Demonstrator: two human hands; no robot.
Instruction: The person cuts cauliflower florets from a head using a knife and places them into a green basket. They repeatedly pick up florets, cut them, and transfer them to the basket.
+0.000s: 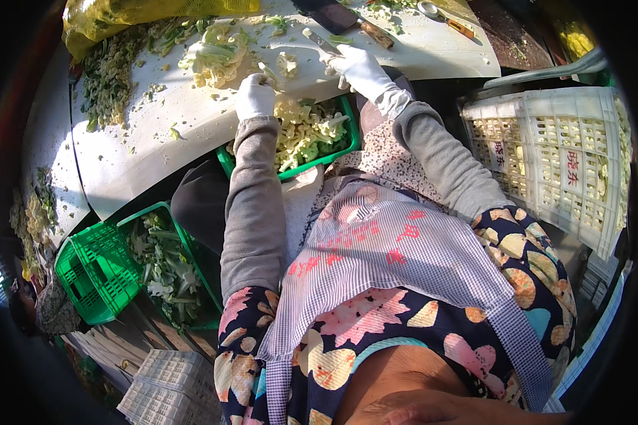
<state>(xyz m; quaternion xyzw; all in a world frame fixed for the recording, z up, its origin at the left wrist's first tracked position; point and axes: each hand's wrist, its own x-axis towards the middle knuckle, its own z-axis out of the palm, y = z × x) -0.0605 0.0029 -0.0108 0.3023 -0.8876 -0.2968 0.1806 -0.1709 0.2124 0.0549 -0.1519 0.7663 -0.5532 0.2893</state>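
My left hand (255,96), in a white glove, is closed at the table's near edge with a pale cauliflower stalk (268,70) at its fingers. In my right hand (362,73), also gloved, is a small knife (320,41), its blade pointing up and left. A loose cauliflower floret (286,64) lies on the table between the hands. Beyond my left hand sits a larger cauliflower piece (216,55) with pale leaves. Below both hands, a green crate (355,125) in front of my lap holds cut florets (311,135), partly hidden by my left forearm.
A cleaver (332,16) and a peeler with an orange handle (460,28) lie on the white table (154,146). Trimmings (109,79) and a yellow mesh sack (138,16) are at left. Green crates (98,271) and white crates (553,154) flank me. Another person (56,308) is far left.
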